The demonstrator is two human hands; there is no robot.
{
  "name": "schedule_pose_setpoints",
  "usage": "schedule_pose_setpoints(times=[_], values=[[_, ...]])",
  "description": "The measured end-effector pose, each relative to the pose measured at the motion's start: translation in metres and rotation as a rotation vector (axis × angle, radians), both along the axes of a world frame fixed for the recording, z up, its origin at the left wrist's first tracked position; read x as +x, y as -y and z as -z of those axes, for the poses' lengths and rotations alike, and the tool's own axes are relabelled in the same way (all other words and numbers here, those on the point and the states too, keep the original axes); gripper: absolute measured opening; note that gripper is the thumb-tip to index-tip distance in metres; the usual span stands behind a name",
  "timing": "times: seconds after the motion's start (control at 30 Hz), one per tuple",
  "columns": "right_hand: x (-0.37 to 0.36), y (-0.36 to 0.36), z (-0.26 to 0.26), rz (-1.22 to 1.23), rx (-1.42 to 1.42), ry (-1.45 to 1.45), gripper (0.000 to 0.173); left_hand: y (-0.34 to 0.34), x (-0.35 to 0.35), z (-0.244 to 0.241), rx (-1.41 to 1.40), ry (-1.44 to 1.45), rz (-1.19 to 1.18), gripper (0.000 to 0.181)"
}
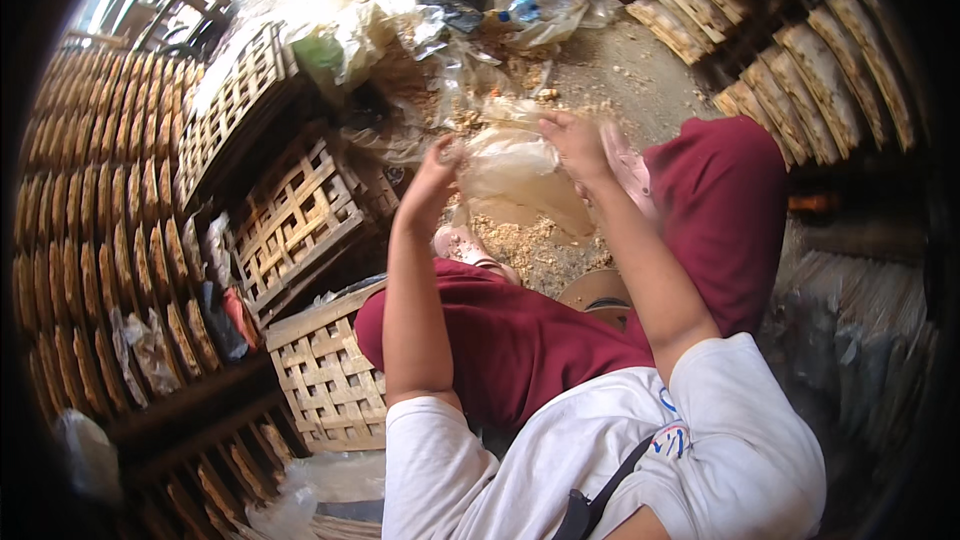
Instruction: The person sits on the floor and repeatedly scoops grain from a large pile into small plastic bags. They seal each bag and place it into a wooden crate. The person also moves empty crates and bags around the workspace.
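Between my two hands stretches a thin, translucent plastic bag (517, 165), above the floor in front of my knees. My left hand (437, 172) grips the bag's left edge; motion blurs its fingertips. At the upper right edge, my right hand (576, 146) pinches the plastic between thumb and fingers. Under the bag, pale brown crumbs (517, 236) lie spread on the floor. A pink shoe (461, 244) shows below my left hand, and another pink shoe (628, 169) is partly behind my right wrist.
Woven bamboo crates (296, 221) stand at the left. Beyond them, racks hold many upright slabs (105, 195). More slabs (810, 82) line the upper right. Crumpled plastic sheets (375, 22) and a plastic bottle (536, 7) lie ahead. Stacked sheets (862, 292) sit at the right.
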State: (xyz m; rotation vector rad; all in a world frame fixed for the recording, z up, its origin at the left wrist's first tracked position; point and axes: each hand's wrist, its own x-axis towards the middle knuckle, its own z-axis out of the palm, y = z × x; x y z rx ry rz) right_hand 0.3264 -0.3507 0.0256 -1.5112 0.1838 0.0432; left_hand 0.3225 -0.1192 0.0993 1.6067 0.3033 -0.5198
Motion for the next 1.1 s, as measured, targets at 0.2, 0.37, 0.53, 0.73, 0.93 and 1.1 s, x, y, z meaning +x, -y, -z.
schedule_pose_setpoints(times=[0.2, 0.37, 0.53, 0.73, 0.93, 1.1], values=[[0.013, 0.01, 0.022, -0.048, 0.355, -0.132, 0.03, -0.037, 0.008, 0.031, -0.283, 0.315, -0.514, 0.031], [0.04, 0.045, 0.034, -0.154, -0.212, -0.01, 0.042, 0.014, 0.008, 0.061, 0.08, 0.305, -0.114, 0.052], [0.04, 0.026, 0.006, -0.084, 0.099, -0.01, 0.037, 0.009, 0.034, 0.06, -0.099, 0.337, -0.559, 0.035], [0.061, 0.047, -0.013, -0.038, 0.069, 0.035, 0.04, 0.002, 0.01, 0.036, 0.179, 0.436, 0.349, 0.045], [0.115, 0.035, -0.054, 0.029, -0.136, 0.189, 0.041, -0.021, 0.005, -0.009, -0.157, 0.159, 0.297, 0.038], [0.114, -0.018, -0.098, 0.229, -0.844, 0.817, 0.07, -0.036, 0.005, -0.023, -0.517, 0.167, -0.011, 0.03]])
